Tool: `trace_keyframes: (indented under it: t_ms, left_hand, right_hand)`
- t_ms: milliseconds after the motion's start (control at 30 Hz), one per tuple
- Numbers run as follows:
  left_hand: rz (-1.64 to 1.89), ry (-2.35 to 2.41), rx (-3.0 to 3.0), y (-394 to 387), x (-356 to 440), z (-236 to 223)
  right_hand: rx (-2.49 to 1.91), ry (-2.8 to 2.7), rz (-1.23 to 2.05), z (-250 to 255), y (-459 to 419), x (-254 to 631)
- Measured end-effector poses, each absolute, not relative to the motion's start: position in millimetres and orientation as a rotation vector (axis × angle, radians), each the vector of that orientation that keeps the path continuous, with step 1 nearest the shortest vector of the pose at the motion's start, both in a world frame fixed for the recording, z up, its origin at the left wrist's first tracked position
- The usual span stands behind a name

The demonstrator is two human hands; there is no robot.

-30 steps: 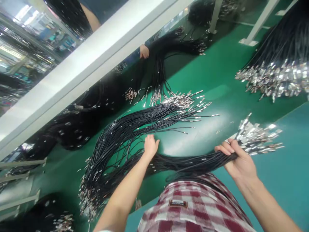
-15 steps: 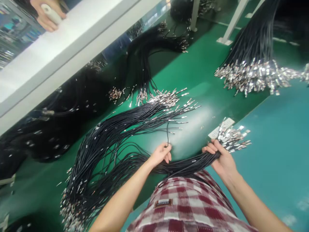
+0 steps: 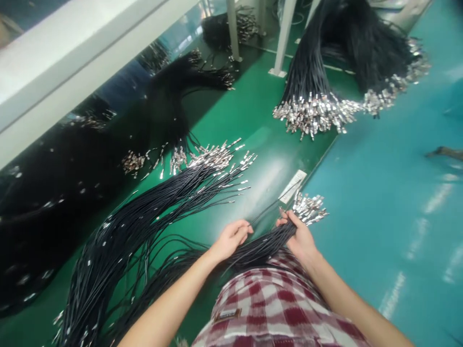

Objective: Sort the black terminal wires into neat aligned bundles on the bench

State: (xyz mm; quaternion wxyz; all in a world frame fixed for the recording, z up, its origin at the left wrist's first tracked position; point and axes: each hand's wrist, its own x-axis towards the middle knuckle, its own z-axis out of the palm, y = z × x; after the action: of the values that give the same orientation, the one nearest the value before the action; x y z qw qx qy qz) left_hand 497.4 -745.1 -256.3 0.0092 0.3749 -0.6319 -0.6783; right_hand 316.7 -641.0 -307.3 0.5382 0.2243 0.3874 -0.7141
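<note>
In the head view, the person stands at the near edge of a green tabletop (image 3: 231,115), with a red-and-white checked garment (image 3: 275,299) close against it. The right hand (image 3: 302,238) is closed around a bundle of thin black wires (image 3: 269,241), gripping it near one end, so that a cluster of silvery metal ends (image 3: 309,208) sticks out beyond the fingers, past the near edge. From there the bundle runs leftward along the near edge, passes under the left hand (image 3: 231,238) and forearm, and spreads loosely beyond. The left hand has thumb and fingers pinched together on a single black wire (image 3: 269,208), which slants up from the fingertips towards a white label (image 3: 297,178); its tip is too thin to make out. The label sits at the near edge, just beside the right hand; whether that hand holds it, I cannot tell.

A larger pile of black wires (image 3: 137,221) lies curved across the middle of the tabletop, its metal tips fanned towards the centre, near the left hand but apart from it. Farther along the near edge, a thick heap of wires (image 3: 311,62) lies with its silvery tips facing the person, beside pale metal legs (image 3: 284,43). Along the far side, below a white beam (image 3: 72,53), dark bundles (image 3: 173,86) lie in shadow. Blue-green floor (image 3: 379,193) shows beyond the near edge.
</note>
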Motion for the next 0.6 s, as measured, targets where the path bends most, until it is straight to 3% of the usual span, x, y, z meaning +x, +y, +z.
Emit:
trace_keyframes:
  t_ms: [467,600]
  left_hand:
    - [-1.530,-3.034,1.253,-718,564,-212]
    - [-1.609,-3.072,1.179,-716,571,-215]
  right_hand:
    - [0.587,0.890,-1.697,-298,-652,317]
    - [0.550,0.914,-1.711,-296,-646,318]
